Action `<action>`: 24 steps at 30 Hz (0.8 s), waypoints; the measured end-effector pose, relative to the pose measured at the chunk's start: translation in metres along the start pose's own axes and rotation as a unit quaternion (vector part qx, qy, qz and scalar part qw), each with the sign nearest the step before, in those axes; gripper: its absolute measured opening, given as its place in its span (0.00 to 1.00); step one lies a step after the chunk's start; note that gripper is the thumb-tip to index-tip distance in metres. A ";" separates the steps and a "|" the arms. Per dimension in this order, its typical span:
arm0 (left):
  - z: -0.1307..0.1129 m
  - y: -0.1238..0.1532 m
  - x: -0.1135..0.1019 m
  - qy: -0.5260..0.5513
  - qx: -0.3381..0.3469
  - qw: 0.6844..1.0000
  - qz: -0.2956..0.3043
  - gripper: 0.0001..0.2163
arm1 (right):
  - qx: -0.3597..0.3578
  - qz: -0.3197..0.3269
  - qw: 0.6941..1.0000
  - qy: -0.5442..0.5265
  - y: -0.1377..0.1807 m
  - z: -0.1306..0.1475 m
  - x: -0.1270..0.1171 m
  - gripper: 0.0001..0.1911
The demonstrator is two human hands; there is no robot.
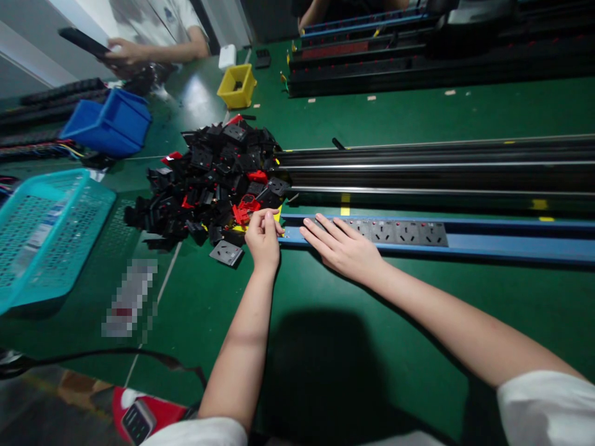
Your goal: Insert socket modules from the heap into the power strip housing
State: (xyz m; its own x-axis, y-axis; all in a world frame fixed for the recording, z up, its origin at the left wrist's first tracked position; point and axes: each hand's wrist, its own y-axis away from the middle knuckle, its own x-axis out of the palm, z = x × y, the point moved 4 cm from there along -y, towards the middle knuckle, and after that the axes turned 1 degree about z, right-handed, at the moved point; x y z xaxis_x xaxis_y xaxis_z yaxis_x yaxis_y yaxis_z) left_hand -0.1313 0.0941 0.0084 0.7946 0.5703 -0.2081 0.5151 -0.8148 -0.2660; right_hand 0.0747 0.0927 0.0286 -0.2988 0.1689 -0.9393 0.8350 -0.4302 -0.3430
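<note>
I see the blue channel [511, 246] running toward three o'clock, black sockets [408, 233] seated in it. The right hand [348, 251] lies flat over them, fingers slightly spread. The left hand [263, 240] curls at the channel's nine-o'clock end; whether it pinches anything, I can't tell. A black-and-red parts heap [209, 176] sits toward ten o'clock.

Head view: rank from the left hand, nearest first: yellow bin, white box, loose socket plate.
1. Loose socket plate: on the table, just to the left of the left hand.
2. Yellow bin: beyond the pile of black and red parts.
3. White box: just behind the yellow bin, farthest of the three.
</note>
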 end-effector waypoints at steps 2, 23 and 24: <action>-0.001 0.001 0.000 -0.004 0.005 1.000 0.006 0.14 | 0.002 -0.001 1.000 0.010 -0.001 0.001 0.000 0.32; 0.006 -0.006 -0.014 0.003 -0.007 0.999 -0.038 0.14 | 0.041 -0.076 0.996 -0.016 0.000 -0.001 0.001 0.28; 0.007 -0.007 -0.015 0.006 -0.008 0.999 -0.041 0.14 | 0.043 -0.080 0.996 -0.012 0.000 -0.001 0.001 0.27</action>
State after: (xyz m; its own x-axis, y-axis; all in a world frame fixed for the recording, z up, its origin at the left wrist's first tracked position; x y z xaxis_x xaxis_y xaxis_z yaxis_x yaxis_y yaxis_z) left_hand -0.1490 0.0914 0.0071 0.7531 0.6341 -0.1753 0.5838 -0.7669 -0.2664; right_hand 0.0744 0.0938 0.0275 -0.4376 0.2202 -0.8718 0.7327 -0.4746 -0.4877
